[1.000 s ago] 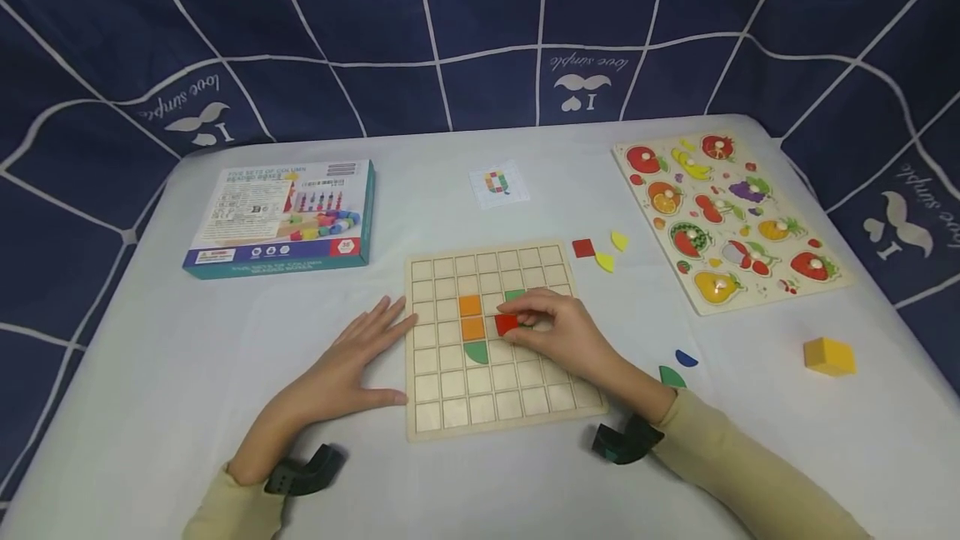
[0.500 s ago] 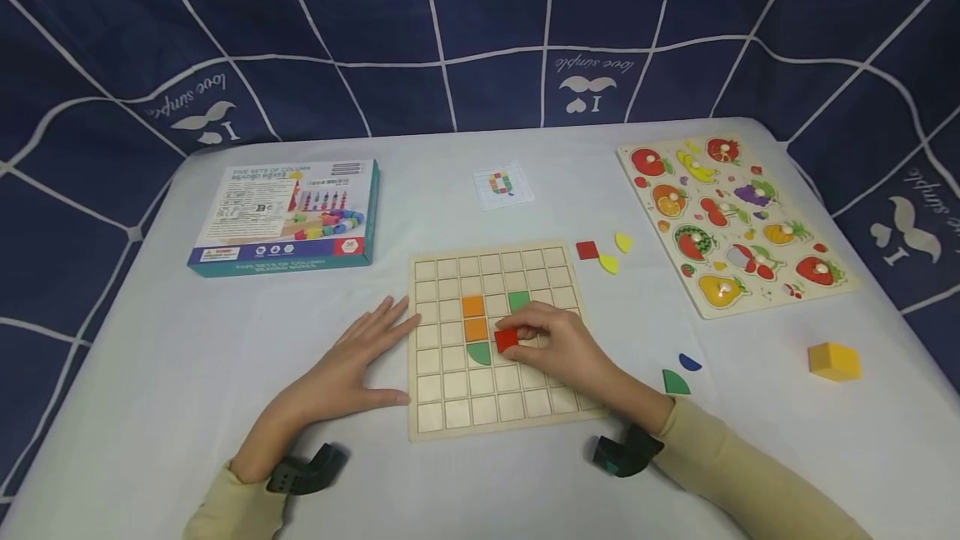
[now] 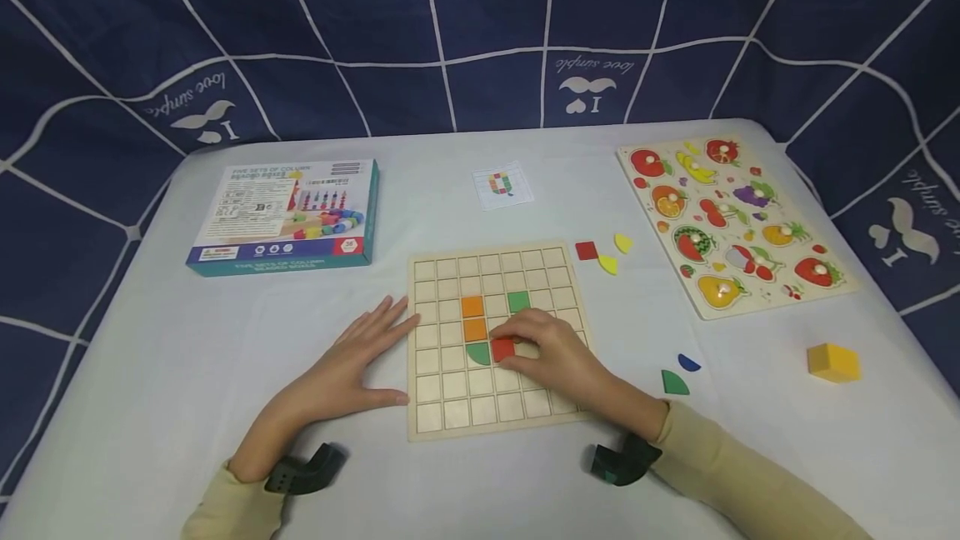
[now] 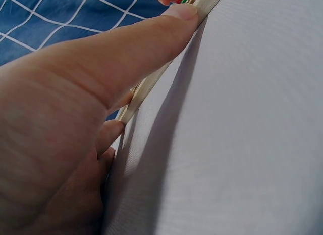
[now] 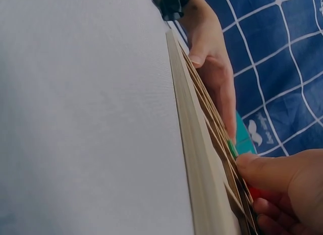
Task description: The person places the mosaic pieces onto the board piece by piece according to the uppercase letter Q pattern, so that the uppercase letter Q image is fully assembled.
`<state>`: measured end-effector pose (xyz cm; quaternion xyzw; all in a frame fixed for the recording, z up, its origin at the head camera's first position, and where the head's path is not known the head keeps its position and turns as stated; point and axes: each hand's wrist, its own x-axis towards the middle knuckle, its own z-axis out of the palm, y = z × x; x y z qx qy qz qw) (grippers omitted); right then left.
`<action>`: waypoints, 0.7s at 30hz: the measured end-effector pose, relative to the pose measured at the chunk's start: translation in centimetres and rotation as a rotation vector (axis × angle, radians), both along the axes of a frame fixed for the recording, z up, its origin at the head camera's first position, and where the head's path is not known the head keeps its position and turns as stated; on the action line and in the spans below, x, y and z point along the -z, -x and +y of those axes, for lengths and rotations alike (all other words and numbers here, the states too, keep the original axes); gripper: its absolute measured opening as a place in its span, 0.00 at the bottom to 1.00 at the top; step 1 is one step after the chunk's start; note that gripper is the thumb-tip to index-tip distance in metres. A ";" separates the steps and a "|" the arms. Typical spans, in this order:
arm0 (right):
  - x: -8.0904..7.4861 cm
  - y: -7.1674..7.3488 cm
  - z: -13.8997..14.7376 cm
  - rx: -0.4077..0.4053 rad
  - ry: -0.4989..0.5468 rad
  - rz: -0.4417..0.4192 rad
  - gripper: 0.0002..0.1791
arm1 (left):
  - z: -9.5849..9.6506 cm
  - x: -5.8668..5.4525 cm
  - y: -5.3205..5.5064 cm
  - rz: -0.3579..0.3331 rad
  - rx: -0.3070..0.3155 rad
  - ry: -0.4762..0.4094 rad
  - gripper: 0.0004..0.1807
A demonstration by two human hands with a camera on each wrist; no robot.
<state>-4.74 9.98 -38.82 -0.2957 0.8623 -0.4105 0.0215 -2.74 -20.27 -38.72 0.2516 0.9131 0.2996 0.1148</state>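
A wooden grid board lies on the white table. My right hand pinches a red square tile between thumb and fingers, at the cell right of the green quarter-circle tile. Above that green piece sit two orange square tiles, one over the other. A green tile lies in a cell just beyond my right fingers. My left hand rests with fingers spread, its fingertips and thumb touching the board's left edge. In the left wrist view the thumb presses against the board's side.
Right of the board lie a red square, two yellow leaf-shaped tiles, a blue half-circle and a green quarter-circle. Around them are a fruit puzzle, a yellow block, a pattern card and a boxed toy.
My right hand has brought the red tile down and slightly left, from beside the orange tiles to beside the green quarter-circle. My left hand keeps its place at the board's edge.
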 end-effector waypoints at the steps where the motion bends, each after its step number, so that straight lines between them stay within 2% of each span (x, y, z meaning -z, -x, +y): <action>1: -0.1 0.0 0.0 0.000 -0.004 0.006 0.19 | 0.0 0.0 0.1 0.001 0.001 -0.002 0.55; 12: -0.7 -0.1 0.2 0.008 -0.031 0.033 0.20 | 0.3 0.0 0.5 0.006 0.006 -0.017 0.55; 18: -0.9 -0.2 0.3 0.008 -0.036 0.027 0.18 | 0.2 0.1 0.1 0.005 0.003 -0.019 0.55; 21: -1.6 0.4 0.6 0.025 0.011 0.036 0.18 | -0.1 0.1 -0.3 0.007 -0.011 -0.022 0.54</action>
